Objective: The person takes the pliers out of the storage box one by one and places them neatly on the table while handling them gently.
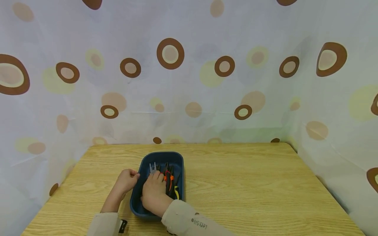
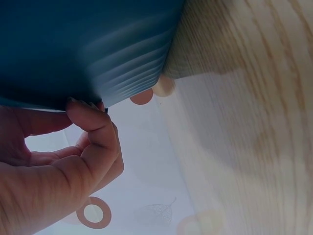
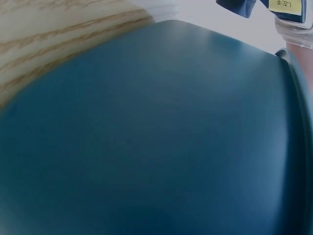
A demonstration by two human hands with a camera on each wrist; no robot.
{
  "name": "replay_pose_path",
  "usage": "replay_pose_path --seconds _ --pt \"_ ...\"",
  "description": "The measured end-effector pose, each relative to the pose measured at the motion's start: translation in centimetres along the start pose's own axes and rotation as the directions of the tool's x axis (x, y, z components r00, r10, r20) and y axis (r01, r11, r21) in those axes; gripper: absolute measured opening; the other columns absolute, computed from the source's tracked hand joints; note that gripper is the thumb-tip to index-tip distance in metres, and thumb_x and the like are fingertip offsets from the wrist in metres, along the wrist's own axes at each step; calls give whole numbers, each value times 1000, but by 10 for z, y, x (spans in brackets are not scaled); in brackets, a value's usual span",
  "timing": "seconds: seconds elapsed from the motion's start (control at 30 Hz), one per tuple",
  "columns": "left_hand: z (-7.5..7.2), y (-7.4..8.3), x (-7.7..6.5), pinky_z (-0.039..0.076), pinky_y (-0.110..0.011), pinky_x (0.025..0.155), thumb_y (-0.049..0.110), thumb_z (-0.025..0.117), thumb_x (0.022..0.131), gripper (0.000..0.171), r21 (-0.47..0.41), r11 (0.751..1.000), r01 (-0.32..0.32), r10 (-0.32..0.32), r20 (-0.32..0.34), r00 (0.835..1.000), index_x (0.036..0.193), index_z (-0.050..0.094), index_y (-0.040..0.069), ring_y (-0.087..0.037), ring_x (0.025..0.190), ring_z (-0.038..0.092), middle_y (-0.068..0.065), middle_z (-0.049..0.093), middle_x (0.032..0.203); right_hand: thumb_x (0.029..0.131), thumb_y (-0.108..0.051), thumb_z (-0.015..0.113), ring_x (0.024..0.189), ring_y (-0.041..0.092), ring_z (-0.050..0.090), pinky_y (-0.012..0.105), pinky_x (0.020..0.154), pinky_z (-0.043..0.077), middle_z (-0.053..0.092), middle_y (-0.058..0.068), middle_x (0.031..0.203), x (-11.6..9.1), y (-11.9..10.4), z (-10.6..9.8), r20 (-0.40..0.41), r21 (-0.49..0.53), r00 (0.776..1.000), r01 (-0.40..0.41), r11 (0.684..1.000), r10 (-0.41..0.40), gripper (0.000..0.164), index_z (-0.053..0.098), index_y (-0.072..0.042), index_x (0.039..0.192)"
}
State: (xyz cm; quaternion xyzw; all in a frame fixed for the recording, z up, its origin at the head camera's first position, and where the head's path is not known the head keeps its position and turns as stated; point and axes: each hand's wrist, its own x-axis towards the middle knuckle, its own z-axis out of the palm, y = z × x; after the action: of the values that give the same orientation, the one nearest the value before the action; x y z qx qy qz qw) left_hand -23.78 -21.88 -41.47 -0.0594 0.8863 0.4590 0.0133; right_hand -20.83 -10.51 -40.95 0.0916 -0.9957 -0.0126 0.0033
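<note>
The right hand (image 1: 155, 193) reaches down into the bin (image 1: 160, 156), its back turned up and its fingers bent forward among the tools; the fingertips are hidden, so whether it grips anything cannot be told. The left hand (image 1: 127, 180) is at the bin's left rim, fingers curled, pinching the edge between thumb and forefinger.

The bin sits on the left part of the table, a deep oblong tub in dark blue with rounded corners and a thin raised lip. Its wall looks smooth with a soft sheen up close, and the left wrist view shows pale bands running across the outer side near a corner. Inside, a tool with a pale, two-pronged tip (image 1: 152, 167) lies just ahead of the right hand's fingers. To its right lie black-and-orange pliers (image 1: 172, 183), side by side with other dark tools, and near the right wall shows a yellow-and-black handle (image 1: 176, 192). Some of the contents are covered by the hand.

Both arms wear cream sleeves (image 1: 184, 216), the right one with dark lettering. The table (image 1: 251, 183) has yellowish, streaky wood grain. Behind it hangs a whitish, faintly creased sheet (image 1: 189, 82) printed with brown rings and beige and yellow-green ovals.
</note>
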Motion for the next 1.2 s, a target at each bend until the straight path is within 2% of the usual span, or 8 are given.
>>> replay_pose_path --seconds 0.13,0.3,0.57,0.93,1.03,1.2 --pt "0 0 0 47 -33 65 2 50 94 21 9 1000 0 0 -2 1000 101 53 -17 -27 79 54 -19 55 88 73 -57 75 98 23 42 29 84 46 44 11 109 1 0 1 -22 -35 999 -24 999 24 72 54 -8 122" --pt "0 1 0 47 -35 68 3 51 94 21 10 1000 -11 11 0 1000 99 53 -17 -29 82 54 -21 55 89 72 -62 72 99 24 41 27 85 45 46 12 110 5 0 3 -13 -114 999 -34 993 32 73 58 -8 121" --pt "0 2 1 47 -34 67 3 50 95 20 16 1000 0 0 0 1000 99 53 -16 -29 82 53 -20 55 90 70 -72 65 105 27 46 30 92 44 53 13 118 6 -4 5 13 -208 1000 -24 978 27 87 56 -10 129" --pt "0 3 0 47 -36 68 3 50 94 19 25 1000 -7 7 -8 1000 98 54 -15 -30 83 53 -21 55 90 71 -78 57 107 31 51 36 90 45 55 8 129 8 -11 11 27 -329 1000 0 944 9 88 55 -17 134" --pt "1 5 -1 47 -37 69 3 51 94 19 27 1000 -12 12 -11 1000 97 54 -15 -30 84 54 -21 56 91 69 -79 59 105 32 54 36 87 48 56 11 128 8 -12 12 34 -326 999 -5 945 17 90 55 -16 134" --pt "0 4 -2 47 -36 67 2 51 93 18 29 999 -20 21 -23 1000 95 53 -15 -30 82 54 -21 56 88 62 -78 67 100 35 59 38 83 51 54 19 123 8 -12 16 67 -221 993 -77 972 94 105 47 -8 138"
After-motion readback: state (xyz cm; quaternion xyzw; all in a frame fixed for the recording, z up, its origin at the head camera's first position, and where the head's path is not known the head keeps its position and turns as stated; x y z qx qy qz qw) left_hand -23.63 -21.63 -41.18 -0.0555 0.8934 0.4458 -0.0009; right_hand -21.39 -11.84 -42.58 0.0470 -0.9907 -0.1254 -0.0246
